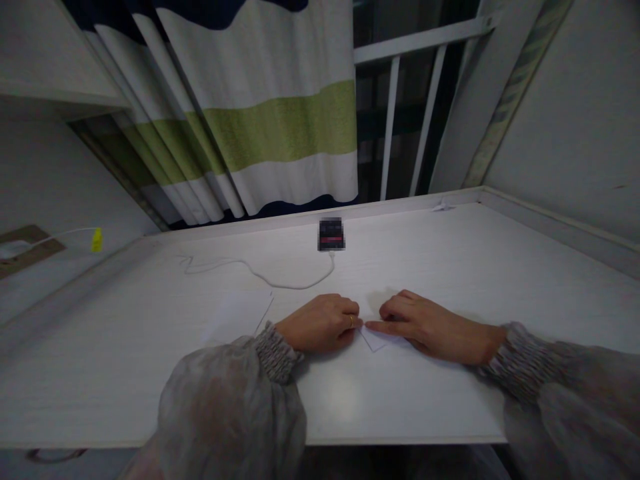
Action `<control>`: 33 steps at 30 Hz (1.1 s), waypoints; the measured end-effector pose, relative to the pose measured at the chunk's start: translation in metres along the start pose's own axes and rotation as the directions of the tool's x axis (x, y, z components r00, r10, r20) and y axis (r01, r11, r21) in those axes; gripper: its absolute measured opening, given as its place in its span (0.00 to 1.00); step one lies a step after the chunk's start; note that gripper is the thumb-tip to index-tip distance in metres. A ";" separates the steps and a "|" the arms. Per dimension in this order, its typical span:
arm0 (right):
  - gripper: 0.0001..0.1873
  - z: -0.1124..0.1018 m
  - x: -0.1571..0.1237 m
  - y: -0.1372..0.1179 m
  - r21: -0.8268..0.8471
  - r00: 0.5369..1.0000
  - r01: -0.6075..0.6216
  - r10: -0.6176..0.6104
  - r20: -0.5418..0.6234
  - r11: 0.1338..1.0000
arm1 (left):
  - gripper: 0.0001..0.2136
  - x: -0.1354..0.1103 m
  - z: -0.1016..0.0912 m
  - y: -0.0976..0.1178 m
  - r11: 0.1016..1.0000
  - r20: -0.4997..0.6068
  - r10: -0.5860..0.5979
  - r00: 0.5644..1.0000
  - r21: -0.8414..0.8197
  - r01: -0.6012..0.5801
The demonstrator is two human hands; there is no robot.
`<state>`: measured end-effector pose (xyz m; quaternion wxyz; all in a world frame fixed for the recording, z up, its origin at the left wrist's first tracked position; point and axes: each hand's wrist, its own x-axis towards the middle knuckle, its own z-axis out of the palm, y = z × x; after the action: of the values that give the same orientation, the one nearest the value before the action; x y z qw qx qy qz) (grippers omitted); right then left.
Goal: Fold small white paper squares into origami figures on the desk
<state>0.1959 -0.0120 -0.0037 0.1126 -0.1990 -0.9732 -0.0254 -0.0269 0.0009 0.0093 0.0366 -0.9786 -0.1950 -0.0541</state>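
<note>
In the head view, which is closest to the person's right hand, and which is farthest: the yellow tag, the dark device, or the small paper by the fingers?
Nearest first, from the right hand:
1. Small paper: at its fingers.
2. Dark device: farther back on the table, toward the left.
3. Yellow tag: far left, by the wall.
</note>
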 end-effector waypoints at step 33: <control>0.18 0.003 0.000 -0.001 0.037 0.999 0.033 -0.032 -0.010 0.999 | 0.11 -0.009 0.003 -0.007 0.962 -0.038 -0.072 0.997 -0.268 0.060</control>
<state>0.1948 -0.0122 -0.0067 0.1204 -0.1810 -0.9760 -0.0102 -0.0377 0.0048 0.0053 -0.0925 -0.9660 -0.2176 -0.1042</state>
